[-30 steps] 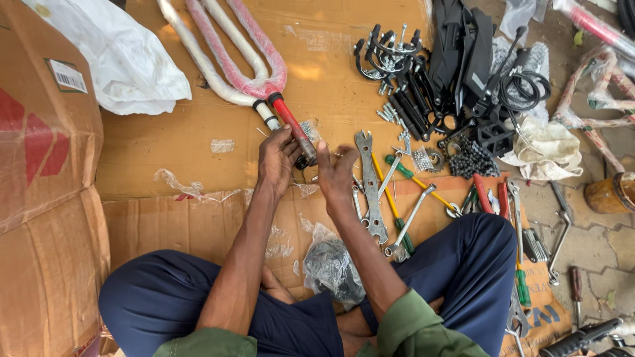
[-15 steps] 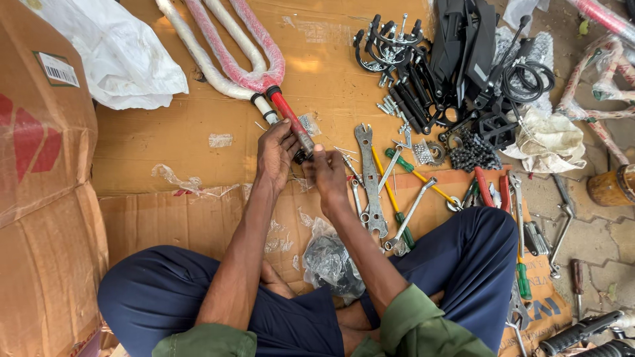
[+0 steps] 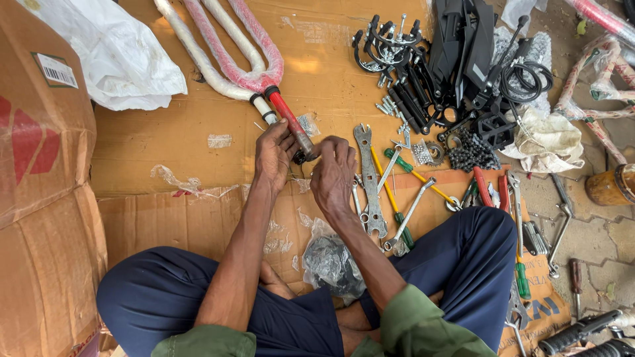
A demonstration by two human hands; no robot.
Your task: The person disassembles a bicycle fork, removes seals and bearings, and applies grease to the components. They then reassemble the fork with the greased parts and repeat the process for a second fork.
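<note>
A red and white bicycle fork (image 3: 254, 73), partly in plastic wrap, lies on flattened cardboard with its red steerer tube (image 3: 289, 122) pointing toward me. My left hand (image 3: 274, 155) grips the lower end of that tube from the left. My right hand (image 3: 334, 172) is closed at the tube's dark tip, fingers curled over it; what it pinches is hidden. I sit cross-legged in dark blue trousers.
Wrenches (image 3: 370, 182) and yellow and green screwdrivers (image 3: 397, 198) lie just right of my hands. Black brake parts (image 3: 410, 73), a chain (image 3: 471, 152) and bolts are farther back right. A white bag (image 3: 119, 56), a carton (image 3: 40, 178) at left, and a crumpled plastic bag (image 3: 331, 261) sit nearby.
My right hand has moved left and up from the wrenches to the tube's tip, meeting the left hand. The left hand stays on the tube.
</note>
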